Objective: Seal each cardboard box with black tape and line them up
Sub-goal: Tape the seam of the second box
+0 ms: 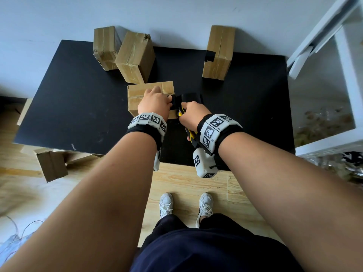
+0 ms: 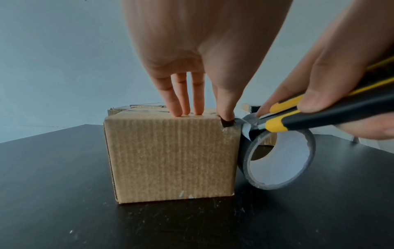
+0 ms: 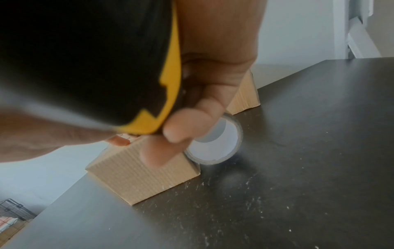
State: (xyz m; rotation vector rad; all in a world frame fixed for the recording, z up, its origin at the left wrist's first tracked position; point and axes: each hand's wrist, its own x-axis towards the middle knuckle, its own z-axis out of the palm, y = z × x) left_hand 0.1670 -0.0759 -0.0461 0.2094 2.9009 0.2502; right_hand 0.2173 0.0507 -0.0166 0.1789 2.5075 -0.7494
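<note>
- Cardboard box (image 2: 170, 156) sits mid-table (image 1: 78, 95), pinned by the left hand (image 1: 155, 102), whose straight fingers (image 2: 181, 101) press its top, seemingly so the tape strip stays taut.
- Right hand (image 1: 193, 114) grips a yellow-black utility knife (image 2: 319, 114), blade at the strip beside the box corner.
- Black tape roll (image 2: 281, 160) stands against the box, probably left there for cutting.
- Three more boxes (image 1: 218, 54) wait behind.
</note>
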